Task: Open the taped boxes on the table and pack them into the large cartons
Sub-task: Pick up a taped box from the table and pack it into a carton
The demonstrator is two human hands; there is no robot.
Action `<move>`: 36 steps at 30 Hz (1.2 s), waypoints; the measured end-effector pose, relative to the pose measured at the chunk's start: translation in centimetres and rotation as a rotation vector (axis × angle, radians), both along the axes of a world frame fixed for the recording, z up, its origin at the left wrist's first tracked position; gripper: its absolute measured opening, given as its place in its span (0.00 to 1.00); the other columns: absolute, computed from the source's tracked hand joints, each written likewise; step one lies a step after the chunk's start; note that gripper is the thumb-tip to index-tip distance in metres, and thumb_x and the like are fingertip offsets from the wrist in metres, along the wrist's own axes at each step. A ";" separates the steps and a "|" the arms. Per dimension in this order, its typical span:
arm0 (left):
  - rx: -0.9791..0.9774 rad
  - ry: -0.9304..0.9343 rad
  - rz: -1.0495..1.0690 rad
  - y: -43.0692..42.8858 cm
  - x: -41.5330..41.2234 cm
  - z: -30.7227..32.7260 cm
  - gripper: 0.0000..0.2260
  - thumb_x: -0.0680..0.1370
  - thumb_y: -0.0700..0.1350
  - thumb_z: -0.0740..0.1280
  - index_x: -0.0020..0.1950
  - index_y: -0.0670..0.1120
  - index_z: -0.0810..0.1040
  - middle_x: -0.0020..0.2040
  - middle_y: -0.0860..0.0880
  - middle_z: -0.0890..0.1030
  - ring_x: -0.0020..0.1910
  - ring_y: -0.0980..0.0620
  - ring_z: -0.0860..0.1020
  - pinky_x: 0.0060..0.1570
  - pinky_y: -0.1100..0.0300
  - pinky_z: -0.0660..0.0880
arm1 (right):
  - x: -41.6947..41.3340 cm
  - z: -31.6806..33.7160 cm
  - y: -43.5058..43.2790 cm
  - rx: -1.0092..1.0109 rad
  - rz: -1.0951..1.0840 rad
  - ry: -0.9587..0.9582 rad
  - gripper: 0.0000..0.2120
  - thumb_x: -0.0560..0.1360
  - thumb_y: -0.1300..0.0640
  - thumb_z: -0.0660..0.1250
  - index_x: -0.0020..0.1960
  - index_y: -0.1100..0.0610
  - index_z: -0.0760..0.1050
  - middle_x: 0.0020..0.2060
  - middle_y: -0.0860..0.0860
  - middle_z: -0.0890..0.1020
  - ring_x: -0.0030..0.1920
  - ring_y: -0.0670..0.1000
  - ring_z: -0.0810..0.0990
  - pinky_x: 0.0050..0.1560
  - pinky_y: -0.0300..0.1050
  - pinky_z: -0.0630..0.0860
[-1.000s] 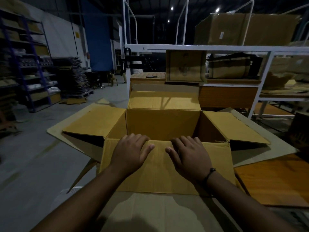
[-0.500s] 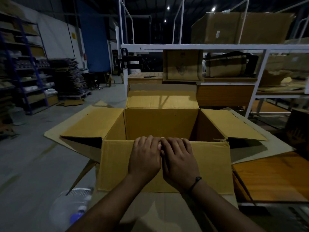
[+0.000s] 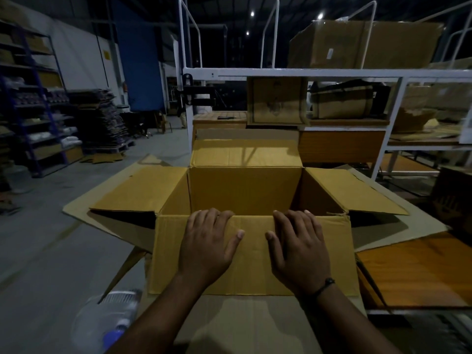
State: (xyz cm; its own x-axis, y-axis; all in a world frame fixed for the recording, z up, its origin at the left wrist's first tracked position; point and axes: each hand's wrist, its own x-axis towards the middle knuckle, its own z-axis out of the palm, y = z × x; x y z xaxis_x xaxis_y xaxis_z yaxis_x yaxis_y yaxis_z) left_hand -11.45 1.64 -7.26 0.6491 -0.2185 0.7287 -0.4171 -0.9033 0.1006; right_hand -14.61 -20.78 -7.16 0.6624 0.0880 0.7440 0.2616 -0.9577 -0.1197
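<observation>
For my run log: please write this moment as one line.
left hand: flat on near flap | right hand: flat on near flap | large carton: open

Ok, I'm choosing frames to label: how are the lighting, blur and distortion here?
Head view: dim, small ceiling lamps glaring; the carton and the left hand and right hand on its near flap read sharp; deep shadow under its left flap; a pale object at lower left is blurred; the wide lens skews the white rack.
</observation>
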 end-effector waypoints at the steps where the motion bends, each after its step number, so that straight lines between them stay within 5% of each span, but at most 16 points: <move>1: -0.003 0.001 0.002 -0.1 0.0 0.0 0.20 0.83 0.62 0.58 0.66 0.51 0.74 0.57 0.51 0.76 0.58 0.50 0.73 0.69 0.50 0.64 | 0.0 0.0 0.1 0.000 -0.004 -0.001 0.22 0.81 0.44 0.60 0.70 0.55 0.73 0.64 0.54 0.78 0.67 0.54 0.73 0.75 0.57 0.61; 8: 0.020 0.015 -0.002 0.7 0.2 0.1 0.22 0.83 0.65 0.57 0.69 0.53 0.74 0.61 0.51 0.76 0.63 0.49 0.73 0.75 0.48 0.61 | 0.3 0.2 -1.0 0.044 -0.049 -0.012 0.23 0.80 0.42 0.61 0.68 0.54 0.75 0.61 0.52 0.78 0.66 0.53 0.73 0.75 0.58 0.60; 16: 0.019 0.000 0.023 1.6 0.2 0.0 0.22 0.82 0.65 0.58 0.65 0.52 0.74 0.56 0.52 0.74 0.59 0.49 0.73 0.72 0.50 0.61 | 0.5 0.1 -2.8 0.126 -0.152 -0.046 0.17 0.79 0.44 0.60 0.60 0.54 0.77 0.56 0.52 0.79 0.62 0.54 0.74 0.74 0.56 0.62; 28: -0.041 0.031 0.125 0.2 0.2 0.2 0.19 0.82 0.62 0.55 0.60 0.51 0.75 0.53 0.50 0.75 0.55 0.49 0.73 0.65 0.48 0.67 | -0.7 0.6 4.3 0.042 -0.059 0.133 0.27 0.81 0.38 0.56 0.74 0.51 0.69 0.68 0.52 0.72 0.73 0.57 0.65 0.77 0.60 0.54; 36: -0.058 0.027 0.128 0.0 0.0 0.3 0.17 0.83 0.61 0.56 0.58 0.51 0.76 0.52 0.51 0.75 0.53 0.49 0.72 0.62 0.48 0.68 | -0.6 0.4 5.4 0.044 -0.037 0.114 0.24 0.81 0.40 0.56 0.72 0.52 0.72 0.66 0.53 0.75 0.69 0.57 0.69 0.76 0.59 0.58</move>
